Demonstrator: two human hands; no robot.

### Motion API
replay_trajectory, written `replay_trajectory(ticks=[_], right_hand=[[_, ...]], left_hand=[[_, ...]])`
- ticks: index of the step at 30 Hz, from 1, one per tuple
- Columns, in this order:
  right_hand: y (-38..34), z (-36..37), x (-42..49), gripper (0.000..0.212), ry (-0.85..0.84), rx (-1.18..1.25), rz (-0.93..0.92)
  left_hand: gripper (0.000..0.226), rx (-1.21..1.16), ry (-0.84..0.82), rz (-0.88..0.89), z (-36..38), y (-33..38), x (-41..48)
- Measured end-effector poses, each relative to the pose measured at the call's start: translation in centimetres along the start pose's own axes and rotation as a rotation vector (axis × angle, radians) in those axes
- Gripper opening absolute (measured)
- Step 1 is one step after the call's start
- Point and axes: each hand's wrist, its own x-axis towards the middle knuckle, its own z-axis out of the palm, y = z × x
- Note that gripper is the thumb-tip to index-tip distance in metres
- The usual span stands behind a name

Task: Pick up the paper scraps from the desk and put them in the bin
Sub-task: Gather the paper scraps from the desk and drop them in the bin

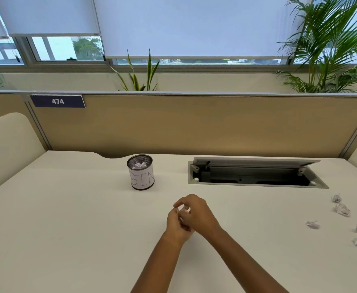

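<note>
A small mesh bin [141, 180] with a paper label reading "BIN" stands on the white desk [67, 218], with crumpled paper [140, 165] inside it. My two hands meet at mid-desk, in front of the bin and slightly to its right. My right hand [198, 214] lies over my left hand [174, 228]. Both curl round a white paper scrap [181, 210], which is mostly hidden by the fingers. Several more crumpled scraps lie at the desk's right side, among them one scrap [342, 209] and another [312, 224].
An open cable hatch [255, 176] with a raised lid is set into the desk to the right of the bin. A tan divider panel [194, 123] marked 474 closes the back. Cream side screens stand left and right, and plants stand behind the panel.
</note>
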Motion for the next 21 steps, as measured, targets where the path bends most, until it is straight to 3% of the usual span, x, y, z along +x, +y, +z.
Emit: replay_trajectory(ticks=[4,7,10,13,18,21], right_hand=[[0.7,0.3,-0.6,0.018,0.229,0.193,-0.07],[2.2,1.7,-1.2,0.02,0.35,0.234,-0.012],[4.3,3.7,-2.2,0.024,0.248,0.098,0.012],[6.2,6.0,-3.3,0.034,0.117,-0.135,-0.078],[6.7,6.9,-3.4,0.038,0.115,-0.251,-0.125],[6.9,7.0,-3.3,0.033,0.202,-0.303,-0.129]], left_hand=[[0.039,-0.092,0.015,-0.028,-0.7,1.3,-0.3],[0.039,-0.15,0.039,0.007,-0.7,2.5,-0.6],[0.034,-0.164,0.042,0.079,0.3,4.8,-1.2],[0.035,-0.148,0.041,0.162,2.1,7.7,-1.8],[0.035,-0.081,0.057,0.353,5.3,13.2,-1.7],[0.035,-0.084,0.103,0.462,7.0,16.0,-1.0]])
